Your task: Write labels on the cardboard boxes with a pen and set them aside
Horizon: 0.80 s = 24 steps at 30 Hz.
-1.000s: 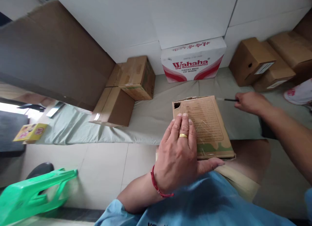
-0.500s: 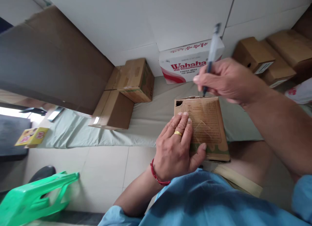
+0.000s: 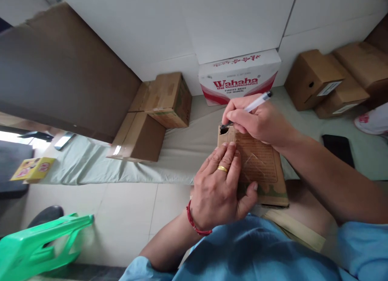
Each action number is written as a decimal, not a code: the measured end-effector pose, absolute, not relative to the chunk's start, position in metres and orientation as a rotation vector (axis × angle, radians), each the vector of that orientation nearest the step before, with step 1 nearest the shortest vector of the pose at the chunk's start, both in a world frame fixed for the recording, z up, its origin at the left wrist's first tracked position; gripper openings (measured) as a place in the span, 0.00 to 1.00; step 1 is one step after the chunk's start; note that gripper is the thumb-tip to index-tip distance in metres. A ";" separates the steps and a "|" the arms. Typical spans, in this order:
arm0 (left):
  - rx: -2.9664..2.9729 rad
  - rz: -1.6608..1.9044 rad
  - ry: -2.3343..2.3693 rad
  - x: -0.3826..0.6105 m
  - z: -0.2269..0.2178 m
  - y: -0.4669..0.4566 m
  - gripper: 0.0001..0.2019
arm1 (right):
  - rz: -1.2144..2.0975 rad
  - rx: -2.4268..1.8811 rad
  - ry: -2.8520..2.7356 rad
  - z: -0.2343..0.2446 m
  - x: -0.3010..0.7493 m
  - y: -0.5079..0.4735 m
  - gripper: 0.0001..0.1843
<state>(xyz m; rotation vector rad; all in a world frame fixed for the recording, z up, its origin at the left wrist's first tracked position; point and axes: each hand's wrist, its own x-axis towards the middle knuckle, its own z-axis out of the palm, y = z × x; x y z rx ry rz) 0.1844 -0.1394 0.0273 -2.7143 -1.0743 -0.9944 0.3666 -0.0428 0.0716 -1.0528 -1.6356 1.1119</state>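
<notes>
A brown cardboard box (image 3: 263, 167) with printed text stands in front of me at the cloth's near edge, a torn hole in its upper left corner. My left hand (image 3: 220, 182), with a gold ring and a red bracelet, lies flat on its left part, fingers stretched out and thumb apart. In my right hand (image 3: 254, 117) a pen (image 3: 257, 102) is gripped like a writing tool. It leans to the right, and its tip is at the torn corner, partly hidden by the fingers. I cannot tell whether the tip touches the cardboard.
Behind the box stands a white and red Wahaha carton (image 3: 236, 81). Brown boxes (image 3: 145, 135) are on the left, more boxes (image 3: 315, 79) on the right. A black phone-like object (image 3: 338, 149) lies on the green cloth (image 3: 178, 159). A green plastic stool (image 3: 45, 240) is at lower left.
My right hand has come down and left, from the box's upper edge to its torn corner. The pen has tipped from nearly upright to leaning right. My left hand stays on the box.
</notes>
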 end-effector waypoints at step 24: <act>-2.727 -1.048 -1.162 0.184 0.022 -0.145 0.29 | 0.977 -1.209 -1.798 0.072 0.357 -0.044 0.08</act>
